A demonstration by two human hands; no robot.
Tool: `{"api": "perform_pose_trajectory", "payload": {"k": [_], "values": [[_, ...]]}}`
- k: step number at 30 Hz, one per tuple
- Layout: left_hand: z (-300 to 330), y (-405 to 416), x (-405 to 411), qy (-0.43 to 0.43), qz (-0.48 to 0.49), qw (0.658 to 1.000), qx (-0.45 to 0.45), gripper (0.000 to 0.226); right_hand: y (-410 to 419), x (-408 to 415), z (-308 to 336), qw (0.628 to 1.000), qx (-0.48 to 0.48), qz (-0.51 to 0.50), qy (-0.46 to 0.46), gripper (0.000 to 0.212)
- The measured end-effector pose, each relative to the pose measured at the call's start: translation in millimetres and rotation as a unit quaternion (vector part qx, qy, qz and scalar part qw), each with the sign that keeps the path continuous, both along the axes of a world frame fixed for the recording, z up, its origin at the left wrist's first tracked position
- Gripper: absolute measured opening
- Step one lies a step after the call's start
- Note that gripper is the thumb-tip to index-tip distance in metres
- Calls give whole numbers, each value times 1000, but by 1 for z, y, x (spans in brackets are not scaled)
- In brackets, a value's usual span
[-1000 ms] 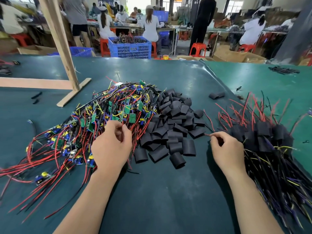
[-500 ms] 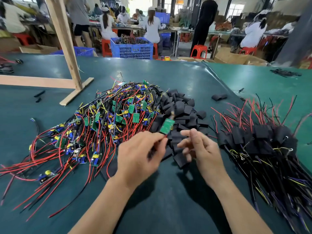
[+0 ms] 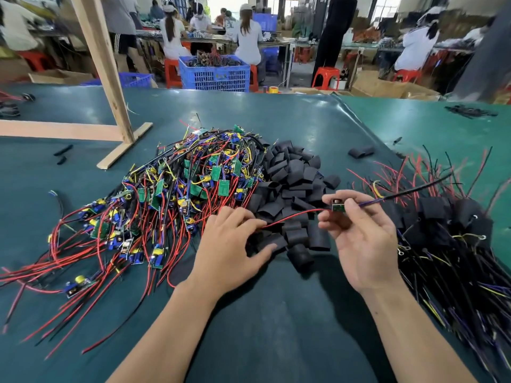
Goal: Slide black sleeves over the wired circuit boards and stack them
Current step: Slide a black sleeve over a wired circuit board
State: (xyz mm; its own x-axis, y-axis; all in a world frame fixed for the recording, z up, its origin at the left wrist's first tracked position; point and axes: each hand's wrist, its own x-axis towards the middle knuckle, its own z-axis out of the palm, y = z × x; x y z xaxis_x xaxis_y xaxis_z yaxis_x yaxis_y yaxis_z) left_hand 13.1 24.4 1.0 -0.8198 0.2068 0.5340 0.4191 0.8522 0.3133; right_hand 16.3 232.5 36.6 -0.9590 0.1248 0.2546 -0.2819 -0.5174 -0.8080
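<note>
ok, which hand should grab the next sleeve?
Left. The left hand is free, fingers already on the sleeve pile. The right hand is busy pinching the bare board.

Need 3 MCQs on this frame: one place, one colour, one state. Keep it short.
1. Where does the pile of loose black sleeves lie?
A. right of the bare boards
B. in the blue crate
C. on the wooden frame

2. What colour is the wire running left from the held circuit board?
A. white
B. red
C. green

3. What is the right hand doing?
A. lying flat
B. pinching the board
C. gripping a sleeve

Answers: 1 A, sleeves sit between the bare boards and the sleeved stack. 2 B, a red wire shows. 3 B, thumb and fingers pinch it; the left hand reaches to the sleeves.
</note>
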Motion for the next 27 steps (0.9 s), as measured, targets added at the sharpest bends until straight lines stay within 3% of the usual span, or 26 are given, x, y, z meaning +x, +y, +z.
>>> {"api": "perform_pose_trajectory", "payload": {"k": [4, 15, 21, 27], "values": [[-2, 2, -4, -38, -10, 999, 3, 56, 1, -1, 0, 1000, -9, -14, -4, 22], [-2, 3, -3, -26, -56, 998, -1, 34, 13, -9, -3, 998, -57, 11, -16, 19], [-2, 3, -2, -69, -57, 995, 33, 47, 22, -10, 0, 996, -83, 13, -22, 20], [-6, 4, -1, -87, -71, 994, -6, 39, 23, -12, 0, 995, -90, -12, -39, 25]]}}
